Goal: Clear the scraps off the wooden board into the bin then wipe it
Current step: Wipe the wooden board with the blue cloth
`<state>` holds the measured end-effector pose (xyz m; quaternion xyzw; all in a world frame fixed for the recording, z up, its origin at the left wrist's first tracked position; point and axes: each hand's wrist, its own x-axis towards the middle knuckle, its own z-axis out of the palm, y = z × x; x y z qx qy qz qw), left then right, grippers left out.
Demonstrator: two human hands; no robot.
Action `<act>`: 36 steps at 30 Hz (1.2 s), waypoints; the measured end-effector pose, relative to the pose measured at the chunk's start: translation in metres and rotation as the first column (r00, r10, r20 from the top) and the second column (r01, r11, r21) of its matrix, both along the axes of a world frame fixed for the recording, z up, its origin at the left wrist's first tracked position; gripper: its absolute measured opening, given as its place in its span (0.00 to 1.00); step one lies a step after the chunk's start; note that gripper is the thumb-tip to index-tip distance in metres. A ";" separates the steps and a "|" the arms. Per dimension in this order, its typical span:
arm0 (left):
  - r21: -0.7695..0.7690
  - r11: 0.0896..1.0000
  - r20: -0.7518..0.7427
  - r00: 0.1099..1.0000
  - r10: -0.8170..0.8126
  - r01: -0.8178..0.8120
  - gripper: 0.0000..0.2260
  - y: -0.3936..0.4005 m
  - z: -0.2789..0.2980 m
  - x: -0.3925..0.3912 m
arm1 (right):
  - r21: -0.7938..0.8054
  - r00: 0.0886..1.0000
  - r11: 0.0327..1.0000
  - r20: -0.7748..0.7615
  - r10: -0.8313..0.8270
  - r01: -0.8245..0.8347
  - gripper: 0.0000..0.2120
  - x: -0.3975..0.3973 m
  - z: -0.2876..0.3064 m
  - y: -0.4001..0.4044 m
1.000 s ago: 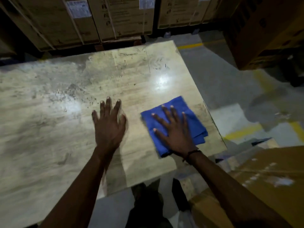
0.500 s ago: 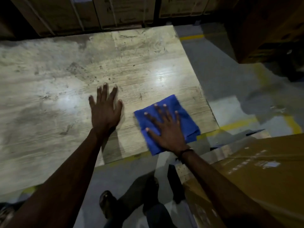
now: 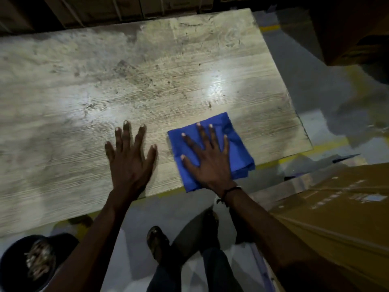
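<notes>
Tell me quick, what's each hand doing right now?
Left hand: open, flat on the wooden board, holding nothing.
Right hand: open, fingers spread, pressing the blue cloth flat onto the board.

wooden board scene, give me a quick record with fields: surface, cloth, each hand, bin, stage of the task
surface: wooden board, pale grain, dark smudges and specks left across its middle
cloth: folded blue cloth, flat on the board near its front right corner
right hand: spread flat on the cloth, pressing it down
left hand: spread flat on bare board, left of the cloth, not touching it
bin: dark round bin on the floor at lower left, scraps inside
stage: scraps appear binned, wiping under way
</notes>
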<state>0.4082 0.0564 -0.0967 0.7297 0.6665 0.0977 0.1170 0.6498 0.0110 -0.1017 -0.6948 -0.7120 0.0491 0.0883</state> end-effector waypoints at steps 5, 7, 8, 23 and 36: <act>-0.024 0.997 0.030 0.997 0.067 -0.067 0.29 0.038 -0.002 -0.023 | -0.015 0.976 0.981 0.102 -0.191 0.194 0.33 0.061 -0.004 0.043; -0.009 0.998 0.033 0.997 0.065 -0.065 0.29 0.053 -0.004 -0.030 | -0.051 0.936 0.935 0.043 -0.350 0.352 0.33 0.081 -0.001 0.061; -0.004 0.998 0.034 0.997 0.063 -0.063 0.30 0.060 -0.005 -0.032 | -0.059 0.917 0.915 0.023 -0.399 0.399 0.34 0.079 0.000 0.065; -0.024 1.000 0.040 0.999 0.020 -0.019 0.30 0.095 -0.007 -0.034 | -0.090 0.955 0.951 0.007 -0.297 0.297 0.34 0.042 0.000 0.113; 0.011 1.000 0.039 0.999 0.022 -0.022 0.33 0.246 -0.008 -0.010 | 0.009 0.997 0.998 0.029 -0.065 0.065 0.34 0.015 -0.008 0.174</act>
